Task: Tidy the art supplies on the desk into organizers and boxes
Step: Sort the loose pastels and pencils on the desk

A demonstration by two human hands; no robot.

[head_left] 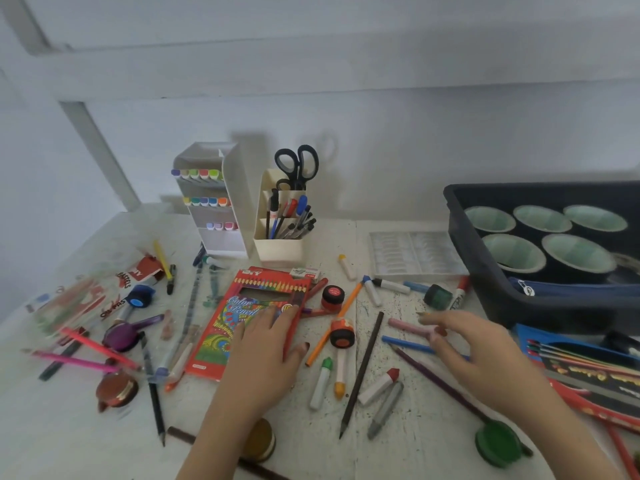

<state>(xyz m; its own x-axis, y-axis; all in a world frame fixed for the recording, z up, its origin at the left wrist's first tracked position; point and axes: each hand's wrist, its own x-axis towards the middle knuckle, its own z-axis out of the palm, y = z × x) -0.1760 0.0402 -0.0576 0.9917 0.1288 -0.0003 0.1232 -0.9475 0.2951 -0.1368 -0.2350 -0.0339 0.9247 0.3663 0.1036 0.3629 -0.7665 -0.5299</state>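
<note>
A red colour pencil box (239,327) lies flat in the middle of the desk. My left hand (270,351) rests on its right half, fingers fairly straight, thumb off the right edge. My right hand (481,355) hovers to the right with loosely curved fingers and holds nothing; its fingertips are just over a pink crayon (407,325) and a blue pencil (407,344). An orange pencil (348,301), a black pencil (363,372) and a purple pencil (440,379) lie loose between and below the hands. At the back stand a white marker organizer (228,237) and a cream pen holder (278,247).
Black scissors (298,164) stick out of the pen holder. A dark bin (485,285) with several cups sits at the right, a clear tray (415,254) beside it. Small paint jars (332,296), markers, a green lid (498,445) and a pastel box (86,299) are scattered about.
</note>
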